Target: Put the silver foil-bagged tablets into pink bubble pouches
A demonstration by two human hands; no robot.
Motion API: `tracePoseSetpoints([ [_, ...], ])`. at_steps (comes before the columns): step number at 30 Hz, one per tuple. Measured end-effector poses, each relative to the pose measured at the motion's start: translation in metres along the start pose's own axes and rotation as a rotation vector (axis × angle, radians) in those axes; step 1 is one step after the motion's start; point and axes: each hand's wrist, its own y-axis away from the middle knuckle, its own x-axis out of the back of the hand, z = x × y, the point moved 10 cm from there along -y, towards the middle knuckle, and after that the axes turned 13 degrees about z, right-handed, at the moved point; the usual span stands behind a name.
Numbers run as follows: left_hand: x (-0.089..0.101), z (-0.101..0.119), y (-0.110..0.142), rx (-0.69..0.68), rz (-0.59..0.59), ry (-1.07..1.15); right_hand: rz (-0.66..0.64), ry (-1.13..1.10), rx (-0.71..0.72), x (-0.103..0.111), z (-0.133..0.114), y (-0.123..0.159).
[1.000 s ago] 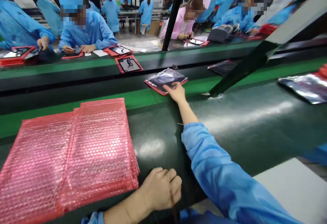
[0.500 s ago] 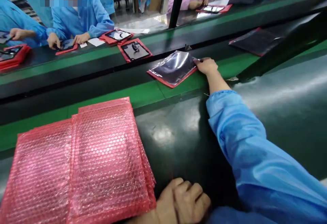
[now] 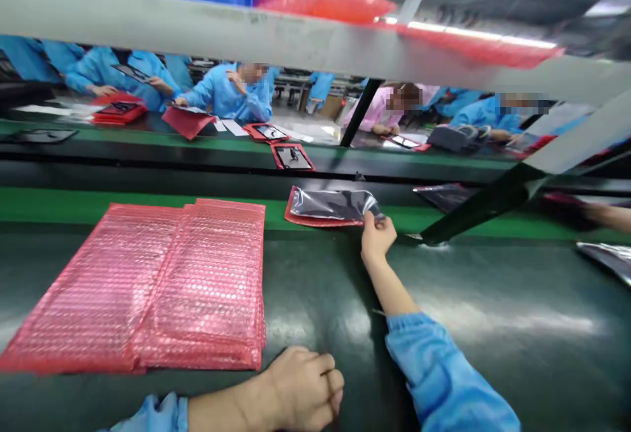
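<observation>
My right hand reaches forward to the green belt, with thumb and fingers closed on the near right corner of a clear plastic bag with a dark flat panel. Under that bag lies a red bubble-wrap sheet or pouch, its edges showing at the left and front. My left hand rests curled in a fist on the dark table, with nothing visible in it. Just beyond it, to the left, several red bubble-wrap pouches lie in two overlapping stacks.
A slanted dark post stands right of my right hand. Another bagged dark panel lies behind it. A pale crossbar spans overhead. Across the line sit co-workers in blue and pink; another person's hand shows at far right.
My view has tilted up, bringing the overhead bar into sight. My right hand still grips the bag's corner; the bag now looks flatter against the belt. My left hand stays in a fist.
</observation>
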Motion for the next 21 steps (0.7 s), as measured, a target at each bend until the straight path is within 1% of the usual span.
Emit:
tracePoseSetpoints([
  [2, 0.003, -0.007, -0.005, 0.092, 0.003, 0.030, 0.040, -0.127, -0.100, 0.033, -0.005, 0.025],
  [3, 0.006, -0.014, -0.009, 0.184, 0.017, 0.071, 0.043, -0.183, -0.168, 0.050, -0.005, 0.038],
  [4, 0.010, -0.024, -0.012, 0.312, 0.043, 0.131, 0.025, -0.235, -0.244, 0.065, -0.004, 0.054],
  [5, 0.012, -0.036, -0.012, 0.477, 0.073, 0.217, -0.006, -0.281, -0.325, 0.080, -0.003, 0.073],
  [7, 0.008, -0.059, -0.002, 0.876, 0.150, 0.482, -0.092, -0.359, -0.485, 0.108, 0.001, 0.121],
  [8, 0.003, -0.065, 0.006, 1.066, 0.203, 0.652, -0.120, -0.390, -0.558, 0.123, 0.003, 0.149],
  [9, -0.004, -0.066, 0.012, 1.218, 0.261, 0.838, -0.136, -0.416, -0.624, 0.139, 0.004, 0.178],
  [10, -0.010, -0.064, 0.015, 1.319, 0.314, 1.023, -0.166, -0.441, -0.704, 0.154, 0.006, 0.209],
  [11, -0.015, -0.060, 0.017, 1.379, 0.362, 1.178, -0.203, -0.479, -0.809, 0.166, 0.009, 0.242],
  [12, -0.018, -0.057, 0.018, 1.419, 0.412, 1.276, -0.258, -0.495, -0.881, 0.178, 0.008, 0.271],
  [13, -0.020, -0.056, 0.022, 1.462, 0.463, 1.313, -0.333, -0.483, -0.935, 0.190, 0.007, 0.298],
  [14, -0.020, -0.056, 0.028, 1.513, 0.527, 1.298, -0.422, -0.454, -0.968, 0.201, 0.006, 0.320],
  [15, -0.019, -0.058, 0.036, 1.559, 0.608, 1.246, -0.511, -0.415, -0.972, 0.212, 0.004, 0.336],
  [17, -0.015, -0.060, 0.051, 1.600, 0.763, 1.139, -0.639, -0.361, -0.971, 0.234, 0.001, 0.350],
  [18, -0.014, -0.059, 0.055, 1.597, 0.805, 1.115, -0.659, -0.360, -0.990, 0.243, 0.002, 0.348],
  [19, -0.014, -0.058, 0.058, 1.590, 0.815, 1.107, -0.646, -0.370, -1.021, 0.252, 0.003, 0.342],
  [21, -0.014, -0.054, 0.061, 1.586, 0.768, 1.093, -0.590, -0.389, -1.099, 0.262, 0.006, 0.325],
])
